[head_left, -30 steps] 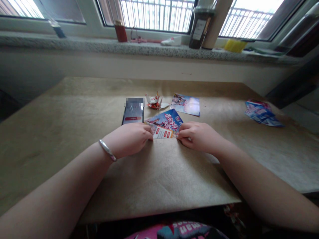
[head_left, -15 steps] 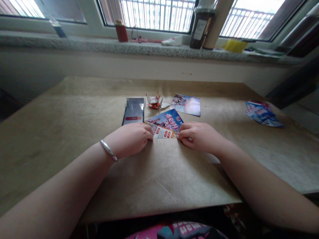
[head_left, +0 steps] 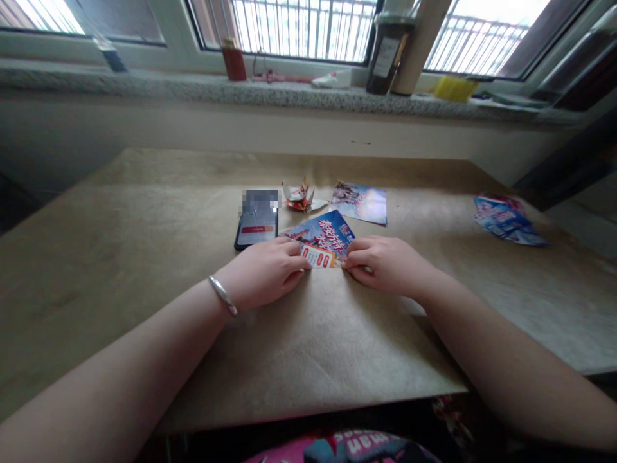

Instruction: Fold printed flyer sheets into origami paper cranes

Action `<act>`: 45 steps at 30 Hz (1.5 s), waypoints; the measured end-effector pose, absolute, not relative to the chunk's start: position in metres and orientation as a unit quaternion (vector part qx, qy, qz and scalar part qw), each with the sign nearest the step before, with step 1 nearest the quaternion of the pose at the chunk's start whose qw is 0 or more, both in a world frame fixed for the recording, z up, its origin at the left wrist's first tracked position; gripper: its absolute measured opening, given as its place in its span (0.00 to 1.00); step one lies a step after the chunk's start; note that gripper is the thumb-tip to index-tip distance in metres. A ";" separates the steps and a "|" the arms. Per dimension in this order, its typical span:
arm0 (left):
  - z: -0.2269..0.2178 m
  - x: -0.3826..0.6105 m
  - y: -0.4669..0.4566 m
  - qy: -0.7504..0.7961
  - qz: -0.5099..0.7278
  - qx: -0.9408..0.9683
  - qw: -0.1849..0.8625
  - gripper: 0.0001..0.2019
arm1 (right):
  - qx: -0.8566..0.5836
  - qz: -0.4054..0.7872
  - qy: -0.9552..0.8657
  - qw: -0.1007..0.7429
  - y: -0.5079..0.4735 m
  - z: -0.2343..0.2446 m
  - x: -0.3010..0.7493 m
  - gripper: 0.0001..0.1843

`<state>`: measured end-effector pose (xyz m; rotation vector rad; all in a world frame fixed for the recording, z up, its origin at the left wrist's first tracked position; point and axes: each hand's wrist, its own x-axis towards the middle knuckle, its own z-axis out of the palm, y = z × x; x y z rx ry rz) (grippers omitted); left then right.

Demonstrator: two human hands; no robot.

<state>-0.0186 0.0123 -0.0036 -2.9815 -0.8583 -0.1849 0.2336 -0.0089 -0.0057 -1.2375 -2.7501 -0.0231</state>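
A colourful printed paper sheet (head_left: 324, 239) lies on the brown table (head_left: 144, 218) in front of me. My left hand (head_left: 263, 271), with a silver bracelet on the wrist, has its fingers curled and pressed on the sheet's near left part. My right hand (head_left: 383, 263) pinches the sheet's near right corner with closed fingers. A folded paper crane (head_left: 299, 196) sits just beyond the sheet. A phone (head_left: 258, 218) with a lit screen lies to the left of the sheet.
Another printed sheet (head_left: 360, 202) lies behind the paper. A small stack of sheets (head_left: 505, 218) rests at the right table edge. The window sill (head_left: 193, 87) holds a red cup (head_left: 234, 62), a dark bottle (head_left: 385, 54) and a yellow object (head_left: 454, 88).
My left hand has slid a little to the right along the sheet's near edge, covering more of it. My right hand has stayed where it was.
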 end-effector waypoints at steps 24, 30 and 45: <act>-0.008 -0.011 0.005 -0.247 -0.061 -0.967 0.017 0.17 | -0.455 -0.018 -0.884 0.110 0.002 -0.004 0.246 0.08; -0.010 -0.012 0.006 -0.223 -0.050 -0.974 -0.003 0.25 | -0.407 -0.021 -0.896 0.175 0.003 -0.007 0.243 0.10; -0.009 -0.012 0.010 -0.205 -0.055 -0.977 -0.017 0.21 | -0.406 0.006 -0.901 0.156 0.004 -0.012 0.243 0.12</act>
